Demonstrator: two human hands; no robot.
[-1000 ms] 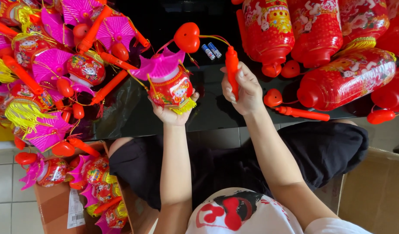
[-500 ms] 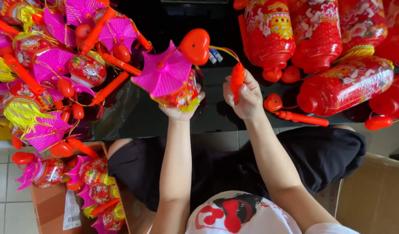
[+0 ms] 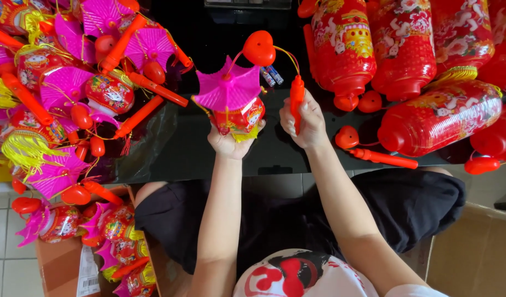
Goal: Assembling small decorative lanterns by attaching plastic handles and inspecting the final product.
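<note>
Cupping a small lantern (image 3: 235,107) from beneath, the left hand (image 3: 231,144) keeps it upright; just right of the lantern, the right hand (image 3: 305,124) closes around its orange stick (image 3: 296,102), wire slack.

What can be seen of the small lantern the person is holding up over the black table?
The lantern is a small toy, seemingly plastic: a pink pleated roof over a red printed body with a yellow fringe below. The left hand cups it from beneath, tilted. Thin wires run from its roof to a red heart-shaped piece and on to an orange stick handle gripped by the right hand.
</note>
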